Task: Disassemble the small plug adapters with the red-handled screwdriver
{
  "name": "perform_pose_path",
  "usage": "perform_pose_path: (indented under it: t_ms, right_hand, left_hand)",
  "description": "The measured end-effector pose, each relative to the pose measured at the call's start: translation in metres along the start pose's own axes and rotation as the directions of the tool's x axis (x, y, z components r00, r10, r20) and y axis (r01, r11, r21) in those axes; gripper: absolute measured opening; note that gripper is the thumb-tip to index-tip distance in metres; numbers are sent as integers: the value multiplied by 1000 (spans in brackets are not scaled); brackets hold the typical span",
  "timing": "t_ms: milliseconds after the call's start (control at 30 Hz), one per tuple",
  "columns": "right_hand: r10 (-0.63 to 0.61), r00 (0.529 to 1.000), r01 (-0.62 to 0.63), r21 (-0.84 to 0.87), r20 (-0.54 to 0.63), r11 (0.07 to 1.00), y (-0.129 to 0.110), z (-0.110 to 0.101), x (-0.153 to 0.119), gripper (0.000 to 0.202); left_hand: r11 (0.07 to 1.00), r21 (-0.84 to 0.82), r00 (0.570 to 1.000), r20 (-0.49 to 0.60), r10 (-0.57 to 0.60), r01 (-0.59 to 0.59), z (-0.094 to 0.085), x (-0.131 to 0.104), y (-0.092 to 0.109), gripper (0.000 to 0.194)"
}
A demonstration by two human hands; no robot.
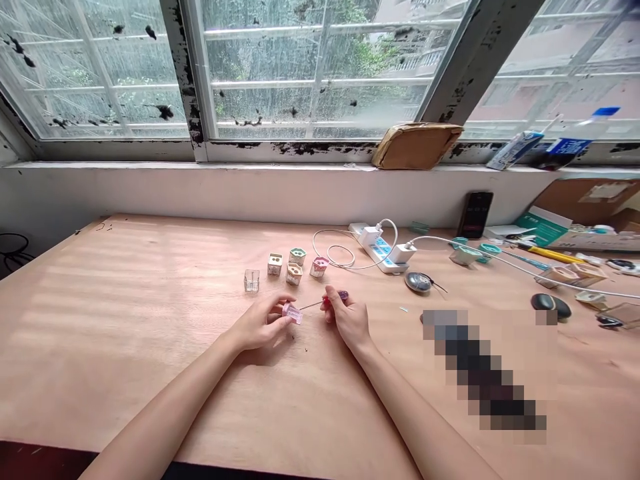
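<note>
Clock taken from the pink piece, 12 being toward the window. Your left hand point(259, 324) grasps the small translucent pink piece point(294, 315) between thumb and fingers, just above the counter point(150, 373). Your right hand point(350, 321), at 3 o'clock, has its fingers closed around the red-and-purple handle of a thin screwdriver point(314, 305); the shaft points to 9 o'clock. The tip appears to meet the piece, though at this scale contact is hard to confirm.

Near your hands: clear box point(251, 281) at 10 o'clock; cream-topped box point(275, 265) at 11; teal-topped box point(297, 256) at 12, with the peach-topped box point(294, 274) just in front of it; rose-topped box point(319, 267) at 1. Two tiny specks lie at 5 to 6 o'clock, too small to identify. Farther off at 2 o'clock sits a white power strip point(395, 265) with two plugged-in adapters.
</note>
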State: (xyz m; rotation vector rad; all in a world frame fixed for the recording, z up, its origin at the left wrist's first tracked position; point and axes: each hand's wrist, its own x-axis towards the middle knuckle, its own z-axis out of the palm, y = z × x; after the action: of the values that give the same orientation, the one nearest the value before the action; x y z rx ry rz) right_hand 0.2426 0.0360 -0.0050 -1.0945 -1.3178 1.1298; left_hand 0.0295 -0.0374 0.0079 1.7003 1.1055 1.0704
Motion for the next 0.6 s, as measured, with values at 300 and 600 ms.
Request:
perform_pose_path:
  t_ms: [300,600]
  right_hand:
    - [7,1000,-7,40,-6,999,4,-2,2,60]
    - [80,997,-77,79,-26,994,-1,-2,4,61]
  left_hand:
    - [997,71,995,-101,11,-3,-9,1,-5,35]
    - [960,279,988,-144,51,-8,-14,0,0,33]
